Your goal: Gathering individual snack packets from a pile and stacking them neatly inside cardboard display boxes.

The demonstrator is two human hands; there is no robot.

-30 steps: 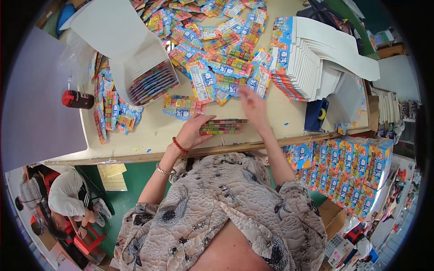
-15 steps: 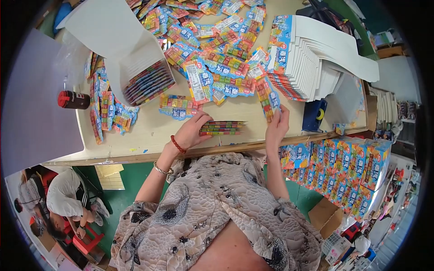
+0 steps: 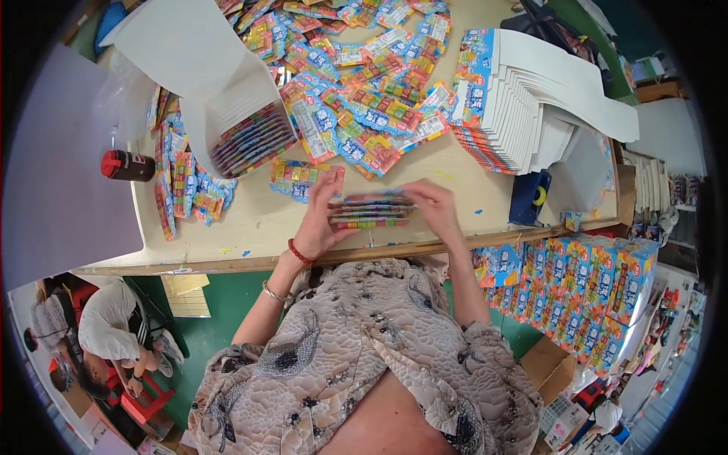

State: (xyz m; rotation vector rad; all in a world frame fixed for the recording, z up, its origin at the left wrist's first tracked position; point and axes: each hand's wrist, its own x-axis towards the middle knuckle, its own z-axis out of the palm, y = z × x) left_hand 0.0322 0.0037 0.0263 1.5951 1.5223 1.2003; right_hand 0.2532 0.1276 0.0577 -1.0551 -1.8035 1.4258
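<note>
In front of me, near the table's front edge, a small stack of colourful blister packs (image 3: pixel 370 215) stands on its long edges. My left hand (image 3: pixel 312 229) grips the stack's left end, thumb on the near side and fingers on the far side. At its right end, my right hand (image 3: pixel 437 211), a little blurred, has its fingers closed on a pack at the far side of the stack. One loose blister pack (image 3: pixel 291 171) lies flat just beyond my left hand. Farther back spreads a large heap of the same packs (image 3: pixel 371 114).
An open white box (image 3: pixel 284 140) at the left holds a row of packs; a dark red-capped bottle (image 3: pixel 127 166) is beside it. At the right are stacked flat cartons (image 3: pixel 523 106) and a blue tape dispenser (image 3: pixel 526 199). Filled printed boxes (image 3: pixel 569 284) stand below the table's right side.
My right hand has moved left from the heap's right edge, bringing a pack to the stack. My left fingers have spread wider around the stack's end.
</note>
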